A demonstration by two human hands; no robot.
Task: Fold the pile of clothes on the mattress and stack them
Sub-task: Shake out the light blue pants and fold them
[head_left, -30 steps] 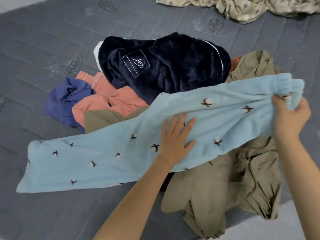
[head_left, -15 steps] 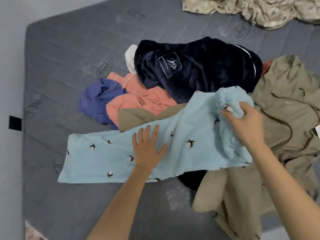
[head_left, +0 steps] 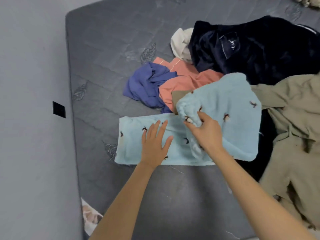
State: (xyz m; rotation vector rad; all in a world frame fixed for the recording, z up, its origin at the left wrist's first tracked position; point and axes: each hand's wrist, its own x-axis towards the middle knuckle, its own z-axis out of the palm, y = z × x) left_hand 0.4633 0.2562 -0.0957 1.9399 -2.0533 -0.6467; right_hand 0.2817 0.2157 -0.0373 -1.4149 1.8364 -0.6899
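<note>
Pale-blue and fleecy, the light-blue fleece garment [head_left: 230,118], dotted with small dark-and-white sprig motifs, lay across the near middle of the grey quilted mattress [head_left: 107,49] in the head view. Its left part was spread flat on the mattress. Its right part rose and doubled back toward the left.

The left hand [head_left: 154,146] rested palm-down on the flat part, fingers straight and spread, grasping nothing. The right hand [head_left: 206,134] had its fingers curled round the bunched end of the same garment, holding it just above the flat part and close beside the left fingertips.

Behind the blue fleece sat the rest of the pile. A salmon-pink garment [head_left: 187,78] touched a crumpled violet-blue garment [head_left: 147,84] on its left. A navy plush garment [head_left: 259,49] with a stitched patch lay farther back, with a cream cloth [head_left: 180,42] poking out at its left edge. A khaki garment [head_left: 294,118] sprawled to the right, reaching down to the mattress's near edge, and a corner of it showed under the blue fleece. Something dark lay beneath the fleece's right edge; what it was could not be told.

A grey wall [head_left: 31,101] ran along the left side of the mattress, bearing a small black plate [head_left: 58,109]. A scrap of patterned fabric [head_left: 308,0] showed at the top right corner.
</note>
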